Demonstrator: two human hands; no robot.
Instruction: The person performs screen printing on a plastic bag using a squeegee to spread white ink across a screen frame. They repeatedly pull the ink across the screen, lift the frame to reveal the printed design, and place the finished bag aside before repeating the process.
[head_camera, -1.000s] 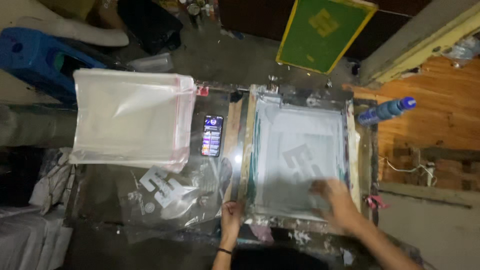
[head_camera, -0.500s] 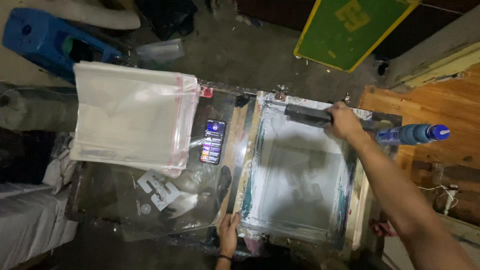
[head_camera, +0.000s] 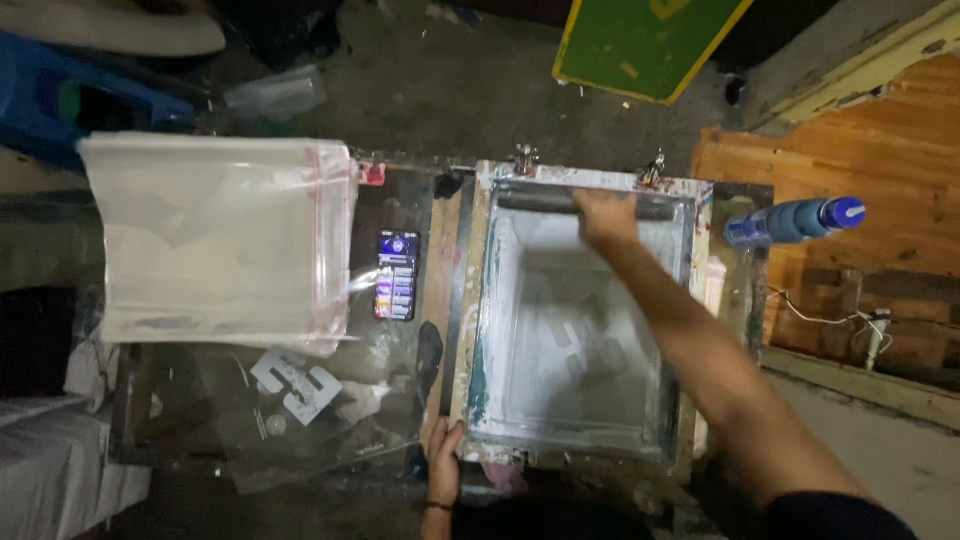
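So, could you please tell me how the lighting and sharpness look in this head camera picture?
Head view: dim overall, with corners and floor nearly black. The pale screen frame and the plastic bags are brightest. The right hand on the squeegee looks slightly motion-blurred; the phone screen glows.

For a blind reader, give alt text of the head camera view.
A right hand grips a squeegee at the far end of a screen-printing frame; the left hand holds its near edge. A phone and clear bags lie alongside.
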